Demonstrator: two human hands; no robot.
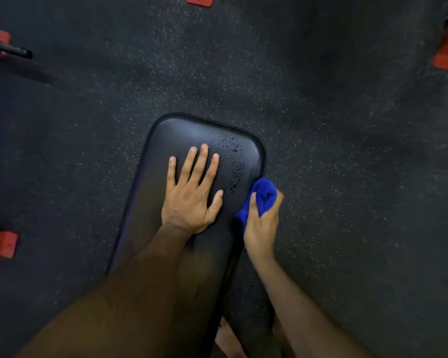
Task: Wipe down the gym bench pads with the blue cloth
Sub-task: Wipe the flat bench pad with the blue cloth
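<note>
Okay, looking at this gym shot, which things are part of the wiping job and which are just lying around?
Job: bench pad, blue cloth, droplets, left hand, right hand.
Lying about: red blocks, black bar, speckled floor.

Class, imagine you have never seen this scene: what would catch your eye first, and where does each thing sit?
The bright blue cloth stands out most, bunched in the right hand against the right edge of the black bench pad. Next comes the left hand, spread flat on the pad's top. Beside its fingers, a patch of water droplets glistens near the pad's far right corner.
</note>
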